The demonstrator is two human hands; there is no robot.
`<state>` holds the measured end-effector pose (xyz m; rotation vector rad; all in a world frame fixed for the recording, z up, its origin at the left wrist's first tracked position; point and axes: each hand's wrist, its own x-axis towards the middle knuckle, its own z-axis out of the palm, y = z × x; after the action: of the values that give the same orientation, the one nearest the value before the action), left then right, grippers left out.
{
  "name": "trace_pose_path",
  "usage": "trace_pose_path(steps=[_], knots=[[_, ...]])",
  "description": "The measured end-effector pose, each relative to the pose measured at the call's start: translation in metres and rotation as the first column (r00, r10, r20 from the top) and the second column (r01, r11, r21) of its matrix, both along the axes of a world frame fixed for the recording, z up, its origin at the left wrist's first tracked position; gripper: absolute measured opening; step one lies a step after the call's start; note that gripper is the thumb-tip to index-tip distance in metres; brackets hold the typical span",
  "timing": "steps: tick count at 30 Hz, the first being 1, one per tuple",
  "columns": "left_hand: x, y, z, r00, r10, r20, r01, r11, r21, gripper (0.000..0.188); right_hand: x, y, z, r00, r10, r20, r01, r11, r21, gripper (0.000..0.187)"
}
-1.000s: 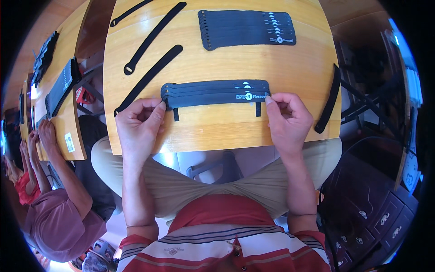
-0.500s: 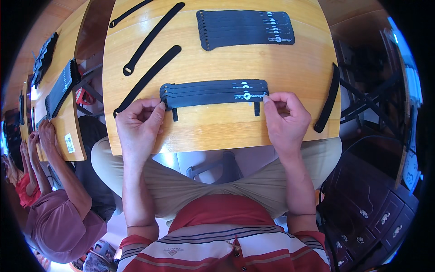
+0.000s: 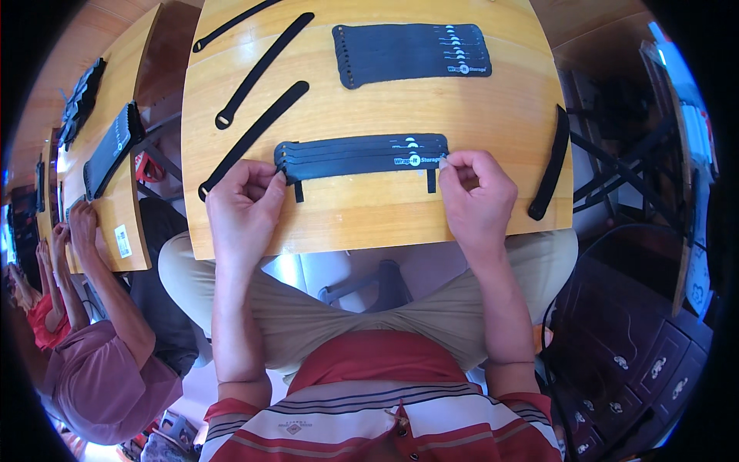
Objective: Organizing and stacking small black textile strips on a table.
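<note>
Several dark storage straps [image 3: 346, 158] lie in an overlapping row across the near part of the table, with printing towards their right ends. My left hand [image 3: 245, 206] is closed in a pinch on the left end of the nearest strap, beside the round holes. At that strap's right end, my right hand [image 3: 479, 192] pinches the tip between thumb and forefinger. Two short black tabs, a left one [image 3: 299, 191] and a right one [image 3: 431, 182], stick out from under the row's near edge. Farther off lies a larger overlapping set of the same straps [image 3: 412, 55].
Three loose black straps with slotted ends, among them a middle one [image 3: 265, 69], lie slanted on the wooden table's [image 3: 369, 219] left side. Another black strap [image 3: 550, 165] lies near the right edge. At left, a co-worker's hand [image 3: 83, 223] is at another table [image 3: 127, 204] holding similar straps.
The view has shifted slightly. Both hands keep their pinch at the strap's two ends, and the rows of straps lie much as before.
</note>
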<state>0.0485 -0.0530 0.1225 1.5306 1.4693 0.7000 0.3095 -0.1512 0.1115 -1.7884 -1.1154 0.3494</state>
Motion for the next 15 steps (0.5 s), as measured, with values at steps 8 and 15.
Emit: trace_pose_path(steps=[8,15], knots=[[0.004,-0.006,0.006,0.98,-0.115,-0.163,0.165,0.926,0.341,0.014,0.002,0.0,0.003,0.998,0.023,0.065,-0.021,0.999,-0.037,0.006],[0.017,-0.023,0.018,0.748,-0.081,-0.659,0.55,0.632,0.546,0.029,0.003,-0.006,0.006,0.912,0.128,0.389,-0.095,0.99,-0.102,0.012]])
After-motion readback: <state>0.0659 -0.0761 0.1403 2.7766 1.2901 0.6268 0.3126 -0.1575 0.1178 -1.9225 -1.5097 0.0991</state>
